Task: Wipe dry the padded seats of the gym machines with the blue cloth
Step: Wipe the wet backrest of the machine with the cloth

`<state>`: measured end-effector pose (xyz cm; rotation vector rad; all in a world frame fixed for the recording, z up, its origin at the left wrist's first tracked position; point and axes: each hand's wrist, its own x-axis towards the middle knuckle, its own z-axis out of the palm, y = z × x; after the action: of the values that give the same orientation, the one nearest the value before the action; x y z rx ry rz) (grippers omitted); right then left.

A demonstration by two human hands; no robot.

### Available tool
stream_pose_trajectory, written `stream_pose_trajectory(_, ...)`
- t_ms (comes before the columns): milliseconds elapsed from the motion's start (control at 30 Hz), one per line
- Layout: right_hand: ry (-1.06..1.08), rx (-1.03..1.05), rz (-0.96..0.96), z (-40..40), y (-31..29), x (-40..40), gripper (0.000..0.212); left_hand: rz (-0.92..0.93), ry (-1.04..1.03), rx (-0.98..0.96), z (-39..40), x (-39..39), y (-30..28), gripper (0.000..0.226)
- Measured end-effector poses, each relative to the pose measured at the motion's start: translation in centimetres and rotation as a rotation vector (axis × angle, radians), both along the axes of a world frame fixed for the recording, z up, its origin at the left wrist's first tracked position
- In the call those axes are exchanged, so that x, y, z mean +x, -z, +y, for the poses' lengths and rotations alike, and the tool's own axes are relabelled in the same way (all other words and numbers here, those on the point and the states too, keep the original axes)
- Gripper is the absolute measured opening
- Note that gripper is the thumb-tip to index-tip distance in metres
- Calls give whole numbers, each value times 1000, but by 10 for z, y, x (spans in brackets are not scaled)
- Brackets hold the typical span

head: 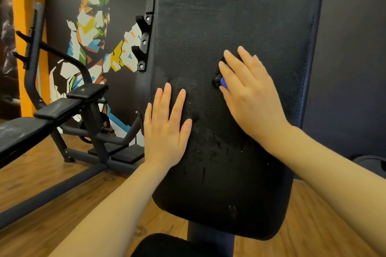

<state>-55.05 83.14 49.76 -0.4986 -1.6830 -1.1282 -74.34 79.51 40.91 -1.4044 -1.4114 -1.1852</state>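
your left hand (167, 131) flat at the pad's (240, 16) left edge | right hand (250, 94) mid-pad over the cloth (224, 82) | bench (52, 110) left of pad

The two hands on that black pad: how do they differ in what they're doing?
The right hand sits higher on the black pad than the left hand. The right hand presses the blue cloth, mostly hidden beneath its fingers; the left hand has nothing under it and rests on bare padding. Both lie flat with straight fingers.
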Motion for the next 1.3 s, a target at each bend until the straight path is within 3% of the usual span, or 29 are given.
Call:
stream_pose_trajectory(400, -20, -54, -77, -7, 92, 6, 37, -4, -7, -10, 1, 0, 1, 59)
stream_pose_trajectory(733, 45, 1, -51, 0, 42, 15, 39, -21, -24, -21, 0, 2, 1, 61)
stream_pose_trajectory(933, 77, 61, 96, 1, -17, 29, 41, -17, -20, -13, 0, 2, 1, 60)
stream_pose_trajectory(1300, -35, -51, 53, -12, 53, 28, 42, -21, -21, -12, -1, 3, 0, 60)
